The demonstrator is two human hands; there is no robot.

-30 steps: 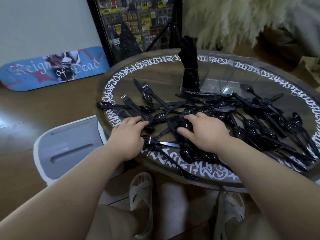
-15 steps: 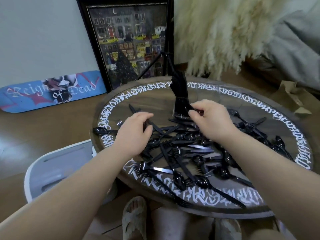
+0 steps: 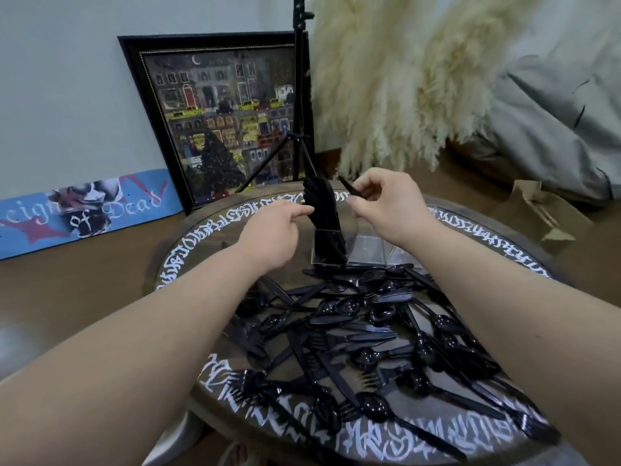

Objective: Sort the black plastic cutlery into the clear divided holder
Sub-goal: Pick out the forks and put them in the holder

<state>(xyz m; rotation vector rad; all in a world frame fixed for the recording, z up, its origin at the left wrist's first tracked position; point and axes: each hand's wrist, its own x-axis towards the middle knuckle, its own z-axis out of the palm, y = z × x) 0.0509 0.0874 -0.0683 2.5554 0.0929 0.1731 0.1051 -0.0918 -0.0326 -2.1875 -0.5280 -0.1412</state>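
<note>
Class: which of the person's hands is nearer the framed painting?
Left. The left hand is just below-right of the framed painting; the right hand is farther right.

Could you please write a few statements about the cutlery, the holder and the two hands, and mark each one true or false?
1. The right hand holds a black piece of cutlery above the clear divided holder. True.
2. All compartments of the holder are filled. False: only the leftmost compartment holds a bundle of black cutlery; the ones beside it look empty.
3. The left hand rests flat on the loose cutlery pile. False: it is raised, its fingers at the upright bundle.
4. Much loose cutlery lies on the round table. True.
</note>
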